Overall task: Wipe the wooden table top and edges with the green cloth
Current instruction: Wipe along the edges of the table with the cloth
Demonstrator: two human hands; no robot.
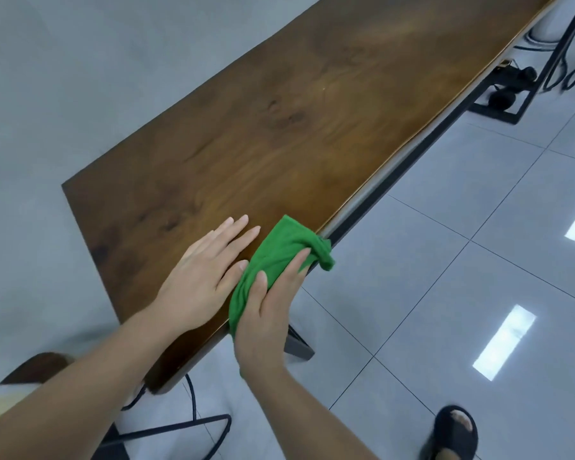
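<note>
Head view — wooden table stands on glossy grey tiles.

**Brown wood, vivid green cloth, pale grey room**

The wooden table top is a warm mid-brown, streaked with darker grain and a few dark knots. It turns more golden toward the far end. The green cloth is a plain, bright grass green with no pattern. The table frame is black. The floor tiles are glossy pale grey, crossed by a grid of thin dark grout lines and marked with bright white rectangular reflections. The wall is flat blue-grey. The sandal and the cable are both black.
</note>
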